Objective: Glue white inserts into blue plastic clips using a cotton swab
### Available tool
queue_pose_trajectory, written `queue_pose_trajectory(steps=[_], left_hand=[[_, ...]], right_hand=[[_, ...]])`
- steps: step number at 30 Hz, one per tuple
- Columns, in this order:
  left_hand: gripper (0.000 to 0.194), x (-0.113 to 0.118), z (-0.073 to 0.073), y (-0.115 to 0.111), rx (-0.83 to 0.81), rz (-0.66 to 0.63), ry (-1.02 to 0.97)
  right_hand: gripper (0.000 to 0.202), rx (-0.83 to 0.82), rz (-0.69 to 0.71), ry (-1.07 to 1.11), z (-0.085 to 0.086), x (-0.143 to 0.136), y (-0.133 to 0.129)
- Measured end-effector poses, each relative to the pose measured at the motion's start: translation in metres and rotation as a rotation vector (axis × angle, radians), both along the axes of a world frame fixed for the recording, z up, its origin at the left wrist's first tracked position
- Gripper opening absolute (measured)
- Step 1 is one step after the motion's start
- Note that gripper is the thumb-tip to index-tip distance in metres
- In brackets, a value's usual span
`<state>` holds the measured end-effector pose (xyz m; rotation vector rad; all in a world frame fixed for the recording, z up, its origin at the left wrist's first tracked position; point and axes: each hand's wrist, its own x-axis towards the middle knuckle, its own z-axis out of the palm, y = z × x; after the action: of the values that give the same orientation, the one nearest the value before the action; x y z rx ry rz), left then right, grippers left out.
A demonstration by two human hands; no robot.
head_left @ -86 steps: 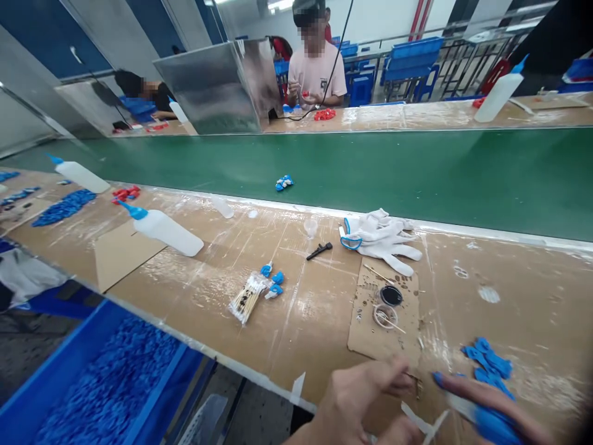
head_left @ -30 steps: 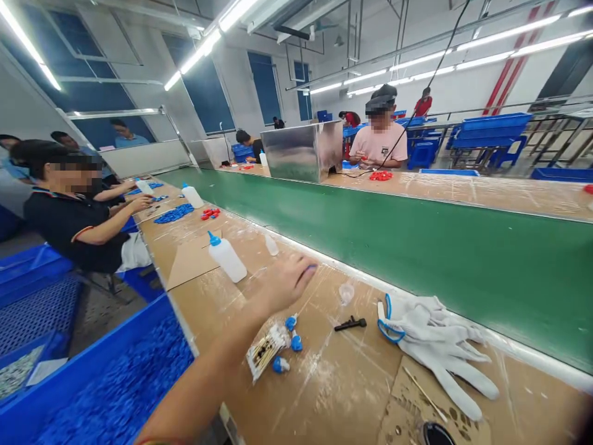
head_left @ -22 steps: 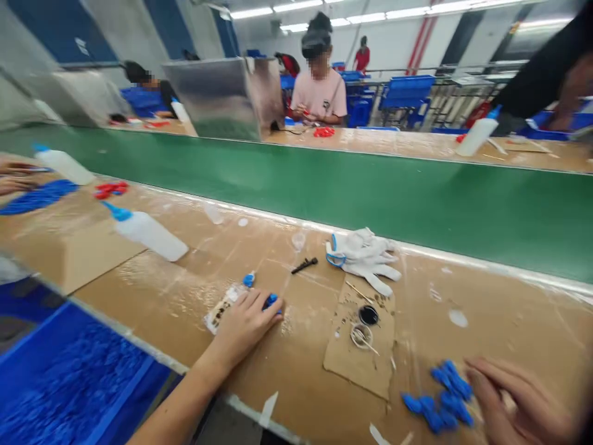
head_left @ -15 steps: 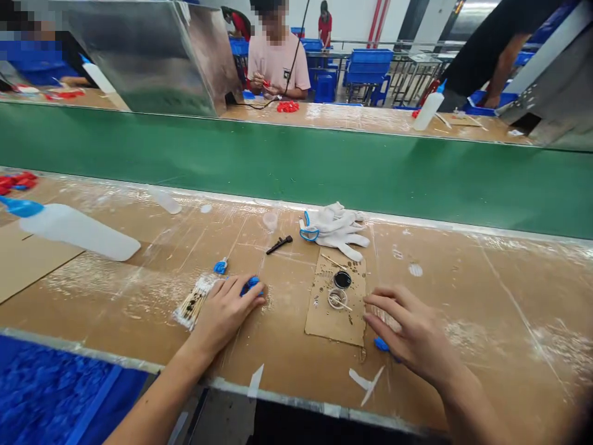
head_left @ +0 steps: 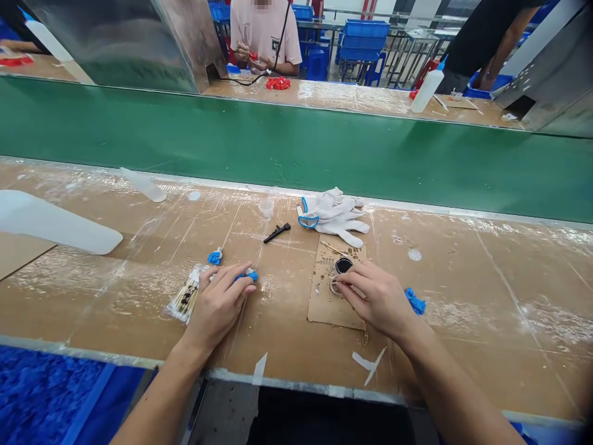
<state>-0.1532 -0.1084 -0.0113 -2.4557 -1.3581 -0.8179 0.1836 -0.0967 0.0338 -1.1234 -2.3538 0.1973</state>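
My left hand (head_left: 221, 304) lies on the table with its thumb and fingertips around a small blue piece (head_left: 251, 275). Partly behind that hand is a clear bag of cotton swabs (head_left: 186, 296), and another blue piece (head_left: 215, 257) lies just beyond. My right hand (head_left: 377, 295) pinches a thin stick, apparently a cotton swab (head_left: 336, 283), over a small clear cup (head_left: 333, 288) that the fingers largely cover. Beside this cup, a round pot of black liquid (head_left: 343, 266) sits on a stained cardboard sheet (head_left: 319, 312). More blue pieces (head_left: 415, 301) lie right of my right hand.
White gloves (head_left: 334, 216) and a black pen-like tool (head_left: 277, 232) lie beyond the cardboard. A white squeeze bottle (head_left: 60, 222) is at the left. A green strip (head_left: 287, 148) separates my table from another bench, where a person (head_left: 264, 37) handles a red piece. Blue pieces fill a bin (head_left: 41, 395).
My right hand has moved left from beside the cardboard onto the cup and now grips the stick. The blue pieces formerly under it are uncovered. My left hand stays at its blue piece.
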Motion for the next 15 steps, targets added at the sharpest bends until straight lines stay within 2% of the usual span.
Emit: queue_pose_trajectory(steps=[6, 11, 15], left_hand=[[0.034, 0.000, 0.000, -0.002, 0.000, 0.008, -0.153], [0.042, -0.004, -0.004, -0.001, 0.003, 0.015, -0.215], [0.029, -0.007, -0.007, -0.003, -0.008, 0.060, -0.172]], right_hand=[[0.017, 0.005, -0.046, 0.072, -0.001, 0.006, 0.000], [0.016, -0.025, -0.002, 0.095, -0.004, 0.009, 0.000], [0.015, -0.049, -0.060, 0.161, -0.006, 0.011, -0.003]])
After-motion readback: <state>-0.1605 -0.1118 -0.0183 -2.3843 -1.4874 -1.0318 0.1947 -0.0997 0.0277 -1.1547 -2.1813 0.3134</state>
